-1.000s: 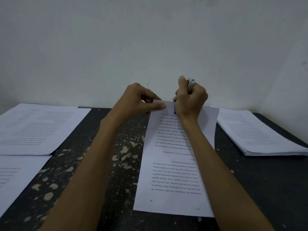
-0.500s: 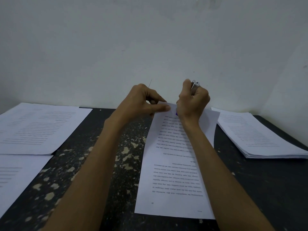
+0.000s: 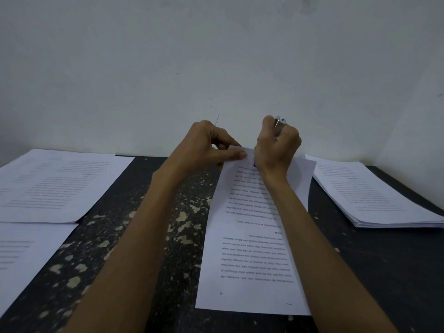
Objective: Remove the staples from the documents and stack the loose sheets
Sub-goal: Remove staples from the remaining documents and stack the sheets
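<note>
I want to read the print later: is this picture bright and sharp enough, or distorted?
Head view: dim, bluish, no glare; print on the document is soft, unreadable; the right stack skews outward, likely wide-angle distortion; the tool in the right hand is slightly blurred.

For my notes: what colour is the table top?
The table top is black with pale flecks, head view.

Reaching forward, pinching the document's (image 3: 249,248) far corner with the left hand (image 3: 206,147), gripping a metal tool (image 3: 279,124) in the right hand (image 3: 276,150) beside it.

Bare left hand (image 3: 206,146), bare right hand (image 3: 276,151), long slender bare forearms (image 3: 134,236)
</note>
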